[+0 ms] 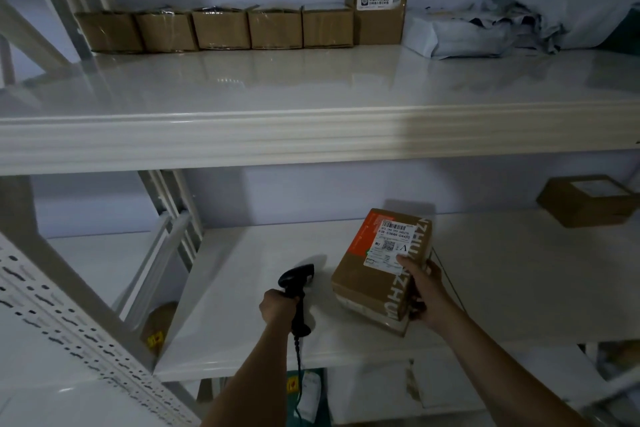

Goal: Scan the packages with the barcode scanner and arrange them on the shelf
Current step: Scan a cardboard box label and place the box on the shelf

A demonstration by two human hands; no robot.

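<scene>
Both hands (left (277, 305), right (424, 291)) extended forward, fingers curled.

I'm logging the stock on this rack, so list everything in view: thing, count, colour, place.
Cardboard boxes: six, brown, in a row at the back of the upper shelf.
Mailer bags: a heap, grey-white, upper shelf, right; count unclear.
Labelled box: one, brown with an orange side, over the lower shelf.
Small box: one, brown, lower shelf, far right.
Barcode scanner: one, black, corded.
Left hand: grips the scanner.
Right hand: holds the labelled box.
</scene>
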